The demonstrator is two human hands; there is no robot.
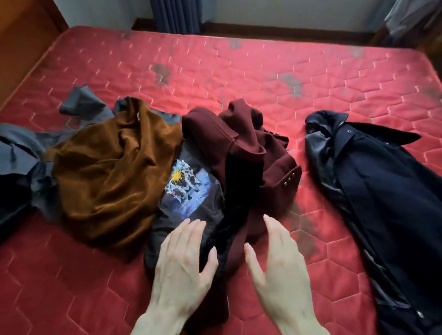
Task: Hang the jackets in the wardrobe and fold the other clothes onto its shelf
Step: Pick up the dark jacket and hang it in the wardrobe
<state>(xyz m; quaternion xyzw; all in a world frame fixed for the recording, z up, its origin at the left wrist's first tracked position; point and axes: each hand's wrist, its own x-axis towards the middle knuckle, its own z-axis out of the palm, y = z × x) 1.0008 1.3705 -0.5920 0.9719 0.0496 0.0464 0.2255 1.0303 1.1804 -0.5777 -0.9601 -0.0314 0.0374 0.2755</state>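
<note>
Red quilted mattress [247, 72] held heaped clothes; left hand [184, 264] and right hand [278, 265] hovered, fingers [272, 228] straight, holding nothing, maroon jacket [244, 153] just beyond them.

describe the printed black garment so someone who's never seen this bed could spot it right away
On the red quilted mattress, look at the heap of clothes near its front edge. The black printed garment lies in the middle of that heap, between the brown velvet piece and the maroon coat. It alone carries a picture: a pale blue graphic with a yellow sun.
</note>
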